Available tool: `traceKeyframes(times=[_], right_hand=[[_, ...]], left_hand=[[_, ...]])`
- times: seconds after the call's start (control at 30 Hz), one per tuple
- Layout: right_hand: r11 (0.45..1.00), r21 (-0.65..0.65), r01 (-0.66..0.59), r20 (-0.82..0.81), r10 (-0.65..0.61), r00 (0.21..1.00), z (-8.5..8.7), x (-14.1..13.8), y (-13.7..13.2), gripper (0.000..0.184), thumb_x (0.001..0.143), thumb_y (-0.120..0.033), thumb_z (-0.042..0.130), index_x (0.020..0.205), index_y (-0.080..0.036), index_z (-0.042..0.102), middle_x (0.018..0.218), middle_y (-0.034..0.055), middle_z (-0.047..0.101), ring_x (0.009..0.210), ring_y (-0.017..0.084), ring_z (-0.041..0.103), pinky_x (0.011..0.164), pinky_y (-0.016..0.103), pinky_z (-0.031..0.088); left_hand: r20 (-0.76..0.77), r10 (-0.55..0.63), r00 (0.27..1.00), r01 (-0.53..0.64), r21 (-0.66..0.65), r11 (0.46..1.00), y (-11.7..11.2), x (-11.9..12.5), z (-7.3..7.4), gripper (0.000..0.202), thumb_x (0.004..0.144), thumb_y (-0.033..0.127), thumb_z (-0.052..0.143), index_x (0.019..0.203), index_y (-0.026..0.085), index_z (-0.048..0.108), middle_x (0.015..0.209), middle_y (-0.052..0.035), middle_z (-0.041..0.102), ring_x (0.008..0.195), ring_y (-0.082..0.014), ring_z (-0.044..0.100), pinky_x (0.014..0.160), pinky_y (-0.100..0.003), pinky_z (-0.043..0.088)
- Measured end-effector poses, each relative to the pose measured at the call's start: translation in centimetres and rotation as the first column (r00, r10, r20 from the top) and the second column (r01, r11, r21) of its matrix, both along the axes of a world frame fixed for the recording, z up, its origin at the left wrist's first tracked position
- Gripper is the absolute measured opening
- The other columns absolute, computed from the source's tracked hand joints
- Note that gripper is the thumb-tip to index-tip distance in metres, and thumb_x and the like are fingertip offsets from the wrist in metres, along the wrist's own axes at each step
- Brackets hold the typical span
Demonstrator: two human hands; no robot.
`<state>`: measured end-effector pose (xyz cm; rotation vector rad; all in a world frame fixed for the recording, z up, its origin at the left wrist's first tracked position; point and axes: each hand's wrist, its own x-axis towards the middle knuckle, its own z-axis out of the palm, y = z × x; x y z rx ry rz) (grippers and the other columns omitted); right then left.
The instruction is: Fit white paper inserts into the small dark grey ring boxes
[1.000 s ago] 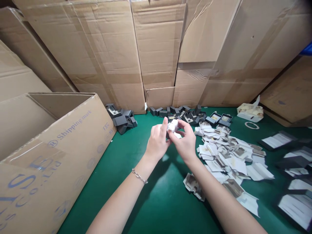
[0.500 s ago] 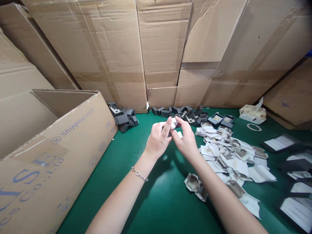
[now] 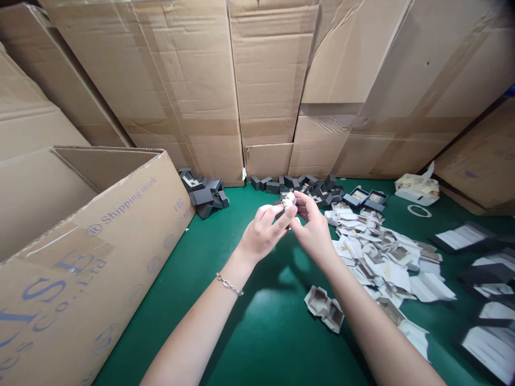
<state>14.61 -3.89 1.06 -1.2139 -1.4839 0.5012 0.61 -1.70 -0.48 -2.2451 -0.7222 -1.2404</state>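
We see only part of the white piece (image 3: pixel 289 199); the left hand (image 3: pixel 262 234) and right hand (image 3: pixel 314 228) cover the rest, so its shape escapes us. What lies in the black boxes (image 3: pixel 272 187) is too small for us to tell. The right forearm (image 3: pixel 362 305) hides some scraps (image 3: pixel 390 271). We find the trays (image 3: pixel 493 273) blurred and cut off at right, the carton (image 3: pixel 132 222) cut off at left.

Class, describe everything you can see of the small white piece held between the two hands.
The small white piece looks uneven and lumpy, like folded or crumpled paper, though it is too small to make out its exact shape. It is held above the green table, with dark little boxes lying farther back. Fingers of the left hand and the right hand close around it and hide part of it.
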Motion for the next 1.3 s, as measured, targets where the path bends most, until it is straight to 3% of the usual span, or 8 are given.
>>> traceKeyframes(times=[0.13, 0.27, 0.57, 0.7, 0.9, 1.1, 1.3], right_hand=[[0.997, 0.012, 0.078, -0.019, -0.078, 0.997, 0.2, -0.2, -0.2, 0.049, 0.07, -0.029, 0.064, 0.117, -0.023, 0.05, 0.101, 0.0053, 0.063, 0.088, 0.02, 0.063, 0.081, 0.037, 0.052], [0.989, 0.047, 0.14, 0.027, -0.141, 0.99, 0.2, -0.4, -0.4, 0.047, 0.07, -0.026, 0.064, 0.115, -0.022, 0.052, 0.1, 0.0053, 0.062, 0.09, 0.02, 0.06, 0.082, 0.038, 0.05], [0.996, -0.093, 0.005, -0.069, -0.012, 0.998, 0.4, 0.7, 0.5, 0.032, 0.072, -0.036, 0.064, 0.1, -0.021, 0.06, 0.098, 0.0065, 0.061, 0.082, 0.02, 0.06, 0.073, 0.036, 0.051], [0.991, -0.137, 0.002, -0.134, -0.02, 0.991, 0.6, 0.9, 0.5, 0.025, 0.073, -0.036, 0.061, 0.092, -0.021, 0.058, 0.092, 0.0039, 0.064, 0.077, 0.018, 0.06, 0.07, 0.034, 0.049], [0.993, 0.002, 0.119, -0.139, -0.117, 0.983, 0.8, 0.5, -0.2, 0.027, 0.075, -0.033, 0.059, 0.099, -0.022, 0.054, 0.094, 0.0042, 0.063, 0.08, 0.018, 0.06, 0.07, 0.032, 0.05], [0.997, 0.033, 0.072, -0.164, -0.066, 0.984, 0.4, 0.1, -0.3, 0.032, 0.077, -0.03, 0.059, 0.108, -0.024, 0.05, 0.097, 0.005, 0.062, 0.086, 0.019, 0.062, 0.074, 0.035, 0.051], [0.985, 0.106, 0.136, -0.085, -0.128, 0.988, 0.8, -0.4, -0.8, 0.024, 0.083, -0.029, 0.053, 0.104, -0.023, 0.062, 0.114, 0.0078, 0.058, 0.103, 0.021, 0.056, 0.077, 0.033, 0.051]], left_hand=[[0.022, 0.008, 1.0, -0.007, -0.051, 0.999, -0.1, 0.2, -0.1, 0.083, 0.086, 0.023, 0.052, 0.145, 0.02, -0.005, 0.096, -0.0082, 0.059, 0.086, -0.0198, 0.056, 0.078, -0.037, 0.049], [0.062, 0.029, 0.998, -0.015, -0.216, 0.976, -0.3, 0.3, -0.3, 0.079, 0.089, 0.033, 0.045, 0.145, 0.015, -0.007, 0.097, -0.0108, 0.058, 0.087, -0.0225, 0.054, 0.074, -0.039, 0.049], [0.049, 0.031, 0.998, -0.017, -0.256, 0.966, -0.1, 0.2, -0.5, 0.077, 0.09, 0.036, 0.041, 0.145, 0.015, -0.009, 0.099, -0.0117, 0.058, 0.09, -0.0238, 0.053, 0.076, -0.041, 0.048], [0.073, 0.046, 0.996, -0.02, -0.319, 0.948, -0.1, 0.3, -0.6, 0.081, 0.088, 0.039, 0.045, 0.145, 0.016, -0.008, 0.102, -0.0121, 0.058, 0.092, -0.024, 0.053, 0.077, -0.041, 0.048], [0.083, 0.091, 0.992, -0.039, -0.491, 0.871, -0.3, 0.3, -0.4, 0.079, 0.081, 0.039, 0.057, 0.144, 0.019, 0.013, 0.104, -0.0099, 0.058, 0.094, -0.0234, 0.051, 0.08, -0.039, 0.047], [0.093, 0.05, 0.994, 0.008, -0.537, 0.843, -0.6, 0.5, -0.3, 0.061, 0.077, 0.026, 0.064, 0.132, 0.019, 0.04, 0.101, -0.0076, 0.057, 0.094, -0.0214, 0.05, 0.082, -0.038, 0.048], [0.121, 0.023, 0.992, 0.041, -0.499, 0.866, -0.8, 0.6, -0.3, 0.062, 0.079, 0.026, 0.062, 0.135, 0.018, 0.036, 0.1, -0.0077, 0.056, 0.093, -0.0211, 0.049, 0.081, -0.038, 0.048]])
